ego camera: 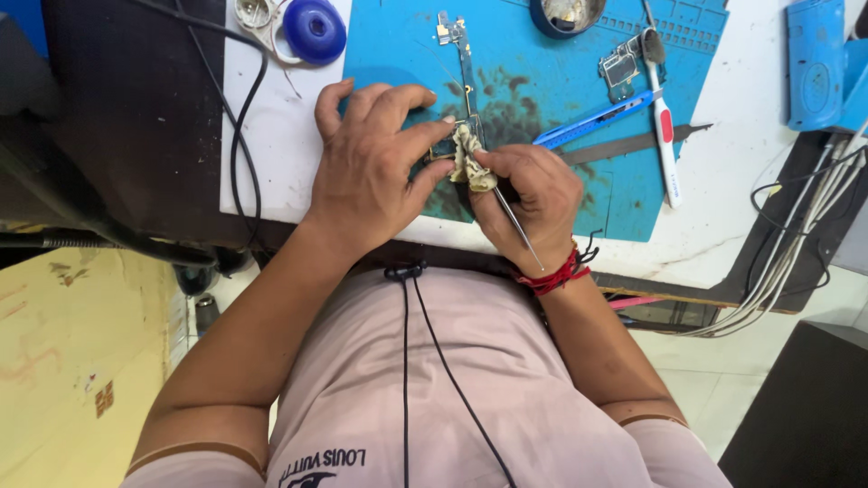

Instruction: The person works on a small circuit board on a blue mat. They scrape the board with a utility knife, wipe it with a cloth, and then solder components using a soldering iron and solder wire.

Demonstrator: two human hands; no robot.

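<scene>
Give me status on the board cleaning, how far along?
Done: blue mat is stained dark around the work spot. In hand: left hand pins the narrow circuit board flat; right hand rubs a dirty cloth wad on its lower end, tweezers in grip. Left: toothbrush and second board lie untouched.

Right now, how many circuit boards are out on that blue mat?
2. A long narrow circuit board runs from the blue mat's top edge to the left hand and right hand. A smaller board lies upper right. Others may be hidden.
</scene>
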